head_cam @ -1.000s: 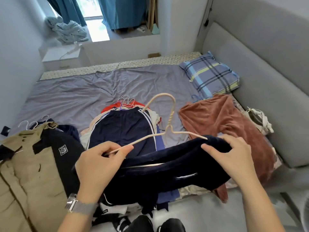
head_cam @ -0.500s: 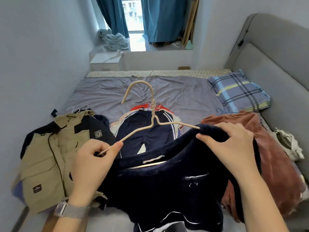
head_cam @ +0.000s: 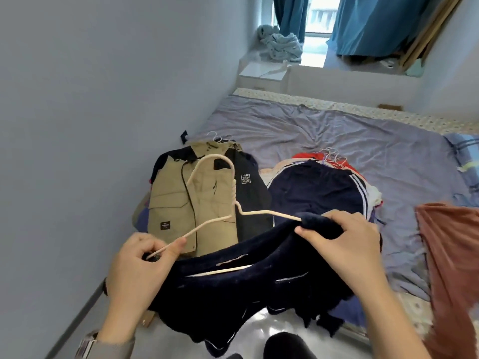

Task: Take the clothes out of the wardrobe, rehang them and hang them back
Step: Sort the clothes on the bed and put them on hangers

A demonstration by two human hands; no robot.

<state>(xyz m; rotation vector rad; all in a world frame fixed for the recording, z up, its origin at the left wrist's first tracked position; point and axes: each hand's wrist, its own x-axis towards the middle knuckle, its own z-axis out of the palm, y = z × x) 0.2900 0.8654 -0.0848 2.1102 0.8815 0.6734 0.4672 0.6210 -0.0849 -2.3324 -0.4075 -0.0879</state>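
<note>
— What are the two hands doing?

— The left hand (head_cam: pixel 141 265) pinches the left end of a cream hanger (head_cam: pixel 234 203); its fingers (head_cam: pixel 178 246) are curled round the thin arm of it, thumb underneath. The right hand (head_cam: pixel 344 242) grips a fold of a dark navy garment (head_cam: pixel 233 294), fingers closed on the cloth right where the hanger's other arm runs into the fabric.

— So where is the garment, going by the fingers?

— It hangs below and between both sets of fingers, bunched under the right ones and drooping down past the left wrist. The hanger's lower bar shows as a pale strip inside the cloth, just below the line between the two hands. The hook rises above the left fingers, tilted toward the left.

— And beyond the fingers?

— Straight past the left fingers lies a khaki and black jacket (head_cam: pixel 197 200), flat on the bed (head_cam: pixel 337 130), with thin wire hanger hooks poking out at its collar. Past the right fingers sits a pile of clothes topped by navy shorts with white side stripes (head_cam: pixel 318 193), more wire hooks at their far edge and something red beneath. To the right of the right hand a rust-brown towel-like cloth (head_cam: pixel 451 255) is draped at the bed's edge.

— Anything further off?

— A plaid pillow (head_cam: pixel 466 161) at the right edge, blue curtains (head_cam: pixel 375 24) at the window, and a crumpled pale blue cloth (head_cam: pixel 281 45) on the ledge there. A watch (head_cam: pixel 86 344) sits on the left wrist.
</note>
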